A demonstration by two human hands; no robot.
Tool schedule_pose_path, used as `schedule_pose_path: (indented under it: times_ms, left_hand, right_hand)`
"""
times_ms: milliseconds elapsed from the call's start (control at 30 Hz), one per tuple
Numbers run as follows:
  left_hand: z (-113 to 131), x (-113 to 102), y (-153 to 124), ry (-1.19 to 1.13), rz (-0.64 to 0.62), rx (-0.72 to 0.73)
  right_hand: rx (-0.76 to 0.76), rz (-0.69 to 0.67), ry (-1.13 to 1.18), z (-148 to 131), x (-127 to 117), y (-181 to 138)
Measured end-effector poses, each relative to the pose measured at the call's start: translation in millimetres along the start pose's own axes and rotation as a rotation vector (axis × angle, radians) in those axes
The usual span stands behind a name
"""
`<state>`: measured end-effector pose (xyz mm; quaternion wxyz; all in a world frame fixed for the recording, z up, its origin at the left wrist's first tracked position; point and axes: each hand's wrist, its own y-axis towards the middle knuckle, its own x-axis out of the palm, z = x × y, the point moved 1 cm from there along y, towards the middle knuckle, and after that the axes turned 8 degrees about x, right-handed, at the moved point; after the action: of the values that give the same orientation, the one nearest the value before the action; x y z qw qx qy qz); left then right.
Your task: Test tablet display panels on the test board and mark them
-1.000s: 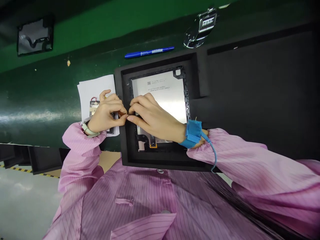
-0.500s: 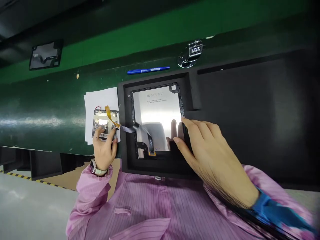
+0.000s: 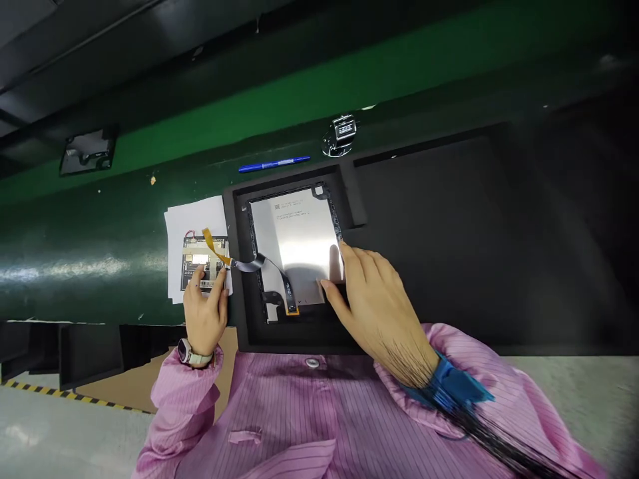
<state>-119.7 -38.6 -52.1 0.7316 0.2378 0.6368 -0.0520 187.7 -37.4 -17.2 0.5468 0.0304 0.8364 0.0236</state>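
Observation:
A circuit board [image 3: 192, 278] with tape strips and a barcode label lies on white paper sheets [image 3: 174, 226]. My left hand [image 3: 204, 319] rests fingertips on its lower part, fingers spread, thumb near its right edge. A flat display panel [image 3: 287, 233] with a silvery back sits in a black foam tray [image 3: 243, 293]. From the panel's lower part, a dark ribbon cable [image 3: 249, 265] runs over the tray wall to the board, meeting an orange flex strip [image 3: 212, 247]. My right hand [image 3: 374, 299] is open at the panel's right edge, fingers extended, thumb over its lower right corner.
Behind the tray lie a blue pen [image 3: 274, 164] and a metal tally counter [image 3: 342, 135]. Another small dark panel [image 3: 87, 152] is at the far left. A wide black foam surface [image 3: 449, 233] extends right. Dark bins [image 3: 90, 356] sit below the table edge at left.
The head view has shifted, so the tray and panel appear farther left and a little lower. Both hands keep nearly the same places on the board and at the panel edge.

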Motion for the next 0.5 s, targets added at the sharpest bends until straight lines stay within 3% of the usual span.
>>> schedule_pose_path:
  times_ms: [133, 233, 367, 500]
  left_hand:
    - [14.0, -10.9, 4.6, -0.094, 0.138, -0.052]
    - [46.7, -22.9, 6.7, -0.182, 0.278, -0.039]
    - [92.1, -23.5, 5.2, -0.219, 0.041, 0.079]
    - [98.2, -22.7, 3.3, -0.199, -0.029, 0.082]
  right_hand:
    - [-0.005, 0.054, -0.006, 1.0, 8.0, -5.9]
    - [0.003, 0.055, 0.047, 0.8, 12.3, -8.0]
    - [0.088, -0.025, 0.223, 1.7, 11.8, -3.2]
    - [0.226, -0.143, 0.502, 9.4, -0.5, 4.4]
